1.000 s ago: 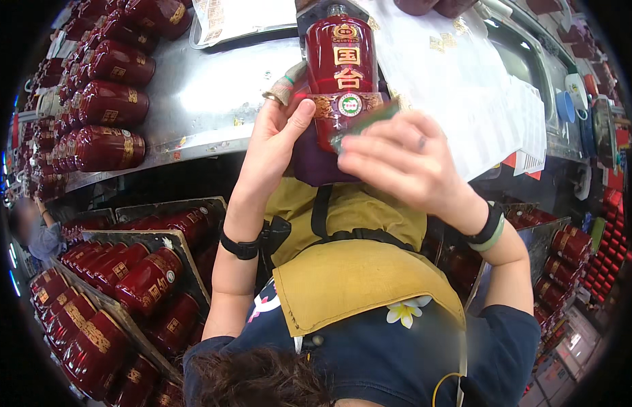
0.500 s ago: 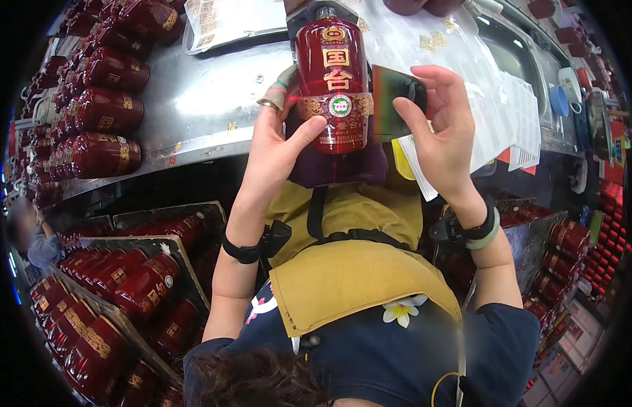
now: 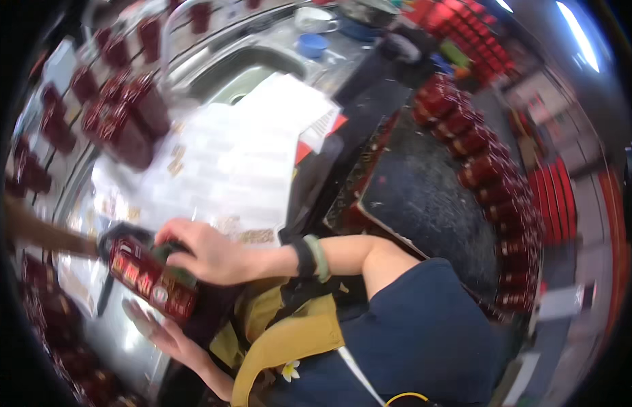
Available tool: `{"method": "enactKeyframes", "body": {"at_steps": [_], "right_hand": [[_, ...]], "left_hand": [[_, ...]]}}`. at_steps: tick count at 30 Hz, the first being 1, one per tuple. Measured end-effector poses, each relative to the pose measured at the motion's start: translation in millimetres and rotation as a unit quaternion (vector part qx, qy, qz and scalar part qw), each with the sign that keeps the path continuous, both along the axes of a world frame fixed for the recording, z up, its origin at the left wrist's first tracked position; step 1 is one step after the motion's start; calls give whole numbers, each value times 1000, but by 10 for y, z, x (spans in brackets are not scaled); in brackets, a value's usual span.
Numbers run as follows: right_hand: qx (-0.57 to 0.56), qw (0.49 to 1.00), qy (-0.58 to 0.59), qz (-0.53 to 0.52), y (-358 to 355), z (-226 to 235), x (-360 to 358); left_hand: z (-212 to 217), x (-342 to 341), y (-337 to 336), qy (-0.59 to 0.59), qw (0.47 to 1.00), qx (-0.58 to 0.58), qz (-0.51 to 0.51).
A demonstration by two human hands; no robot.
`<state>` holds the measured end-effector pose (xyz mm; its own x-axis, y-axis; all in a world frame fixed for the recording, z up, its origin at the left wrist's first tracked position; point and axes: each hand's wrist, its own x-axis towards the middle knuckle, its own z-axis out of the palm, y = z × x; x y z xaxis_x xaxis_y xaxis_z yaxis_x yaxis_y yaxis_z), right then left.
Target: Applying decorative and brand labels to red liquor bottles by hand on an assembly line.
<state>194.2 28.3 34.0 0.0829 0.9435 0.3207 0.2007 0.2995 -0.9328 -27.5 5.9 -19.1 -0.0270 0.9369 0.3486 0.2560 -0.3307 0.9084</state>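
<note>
A steel counter (image 3: 119,353) runs along the left, strewn with white sheets (image 3: 221,156) and blurred red bottles (image 3: 126,129); more red bottles (image 3: 479,149) line a dark shelf on the right. The view has swung hard since half a second ago. The bottle (image 3: 150,275), upright in front of the chest then, now lies tilted, low on the left over the counter edge. It is dark red with a gold-trimmed label and a round green seal. The right hand (image 3: 207,254), off to its side before, now clamps over its top, fingers curled round it. The left hand (image 3: 160,332) sits beneath, palm up, fingers spread under the bottle; whether it touches, I cannot tell.
</note>
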Motion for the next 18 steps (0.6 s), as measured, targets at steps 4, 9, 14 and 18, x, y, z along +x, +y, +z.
{"method": "enactKeyframes", "body": {"at_steps": [4, 9, 14, 18], "right_hand": [[21, 1000, -6, -13, -3, 62, 35], [31, 999, -17, -9, 7, 132, 107], [38, 999, -14, -1, 26, 133, 109], [27, 999, 18, -7, 38, 125, 128]], "left_hand": [[111, 221, -159, 323, 932, 160, 45], [-26, 293, -191, 422, 888, 169, 74], [20, 313, -300, 375, 910, 162, 73], [-50, 105, -378, 383, 913, 136, 48]]}}
